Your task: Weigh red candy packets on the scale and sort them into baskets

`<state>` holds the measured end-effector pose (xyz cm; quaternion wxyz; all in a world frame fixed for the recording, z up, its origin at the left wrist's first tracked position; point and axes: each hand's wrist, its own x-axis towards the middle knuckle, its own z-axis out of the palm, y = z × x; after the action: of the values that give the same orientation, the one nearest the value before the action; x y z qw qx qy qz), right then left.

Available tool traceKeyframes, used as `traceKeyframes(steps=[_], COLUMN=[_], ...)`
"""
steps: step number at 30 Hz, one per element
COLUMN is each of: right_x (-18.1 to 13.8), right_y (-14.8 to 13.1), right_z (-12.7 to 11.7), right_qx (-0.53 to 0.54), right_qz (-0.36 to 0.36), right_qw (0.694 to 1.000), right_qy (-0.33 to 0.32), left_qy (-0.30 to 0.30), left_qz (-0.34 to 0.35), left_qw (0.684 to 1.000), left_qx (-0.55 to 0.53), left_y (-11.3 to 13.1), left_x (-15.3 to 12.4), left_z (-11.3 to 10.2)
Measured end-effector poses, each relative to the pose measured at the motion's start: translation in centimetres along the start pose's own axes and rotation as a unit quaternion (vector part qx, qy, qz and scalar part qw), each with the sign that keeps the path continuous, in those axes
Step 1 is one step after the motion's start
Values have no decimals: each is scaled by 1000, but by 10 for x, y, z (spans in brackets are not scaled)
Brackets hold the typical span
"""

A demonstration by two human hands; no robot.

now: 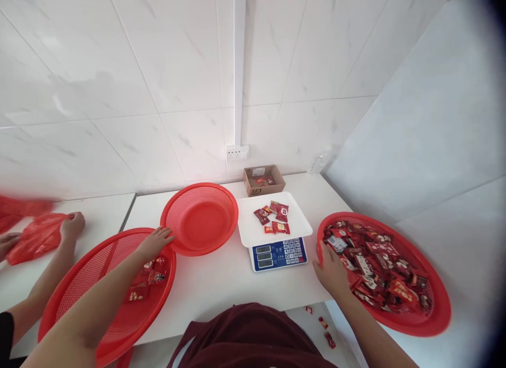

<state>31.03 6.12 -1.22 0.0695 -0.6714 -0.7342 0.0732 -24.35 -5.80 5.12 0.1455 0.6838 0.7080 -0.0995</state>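
My left hand [155, 243] lies across the meeting rims of two red plastic baskets, fingers stretched out and slightly apart. Under that arm is the large left basket [75, 276], with a few wrapped candies [152, 277] inside. The smaller middle basket [200, 223] is bare inside. My right hand [331, 269] grips the near-left rim of the large right basket [438, 318], thumb outside and fingers over the edge. Many red-wrapped candies [379, 268] fill it. Between my hands stands a digital scale [279, 254]; its white tray [249, 228] carries several candies [281, 212].
A small cardboard box [264, 180] with some candies sits behind the scale, near a clear plastic bottle [318, 162]. At left, another person's hands [72, 225] handle a red plastic bag [39, 239]. Several candies [329, 340] lie below the table edge. Walls bound the back and right.
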Motion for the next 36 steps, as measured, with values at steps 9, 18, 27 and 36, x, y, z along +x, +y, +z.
traceKeyframes(steps=[9,18,27,36], right_x=[71,85,84,71], right_y=[-93,-102,-191,-132], right_z=[-13,-16,-48,0], right_qx=[37,88,619,141], right_qz=[-194,-95,-127,-222], right_qw=[975,986,734,957], right_qy=[-103,-109,-247,-122], left_qy=[43,-18,-18,0], left_qz=[-95,-34,-16,-38], left_qw=[995,991,994,993], left_qx=[-8,-132,-109,-113], left_y=[54,117,128,114], left_x=[-11,-23,-13,-14], left_z=[-5,13,22,16])
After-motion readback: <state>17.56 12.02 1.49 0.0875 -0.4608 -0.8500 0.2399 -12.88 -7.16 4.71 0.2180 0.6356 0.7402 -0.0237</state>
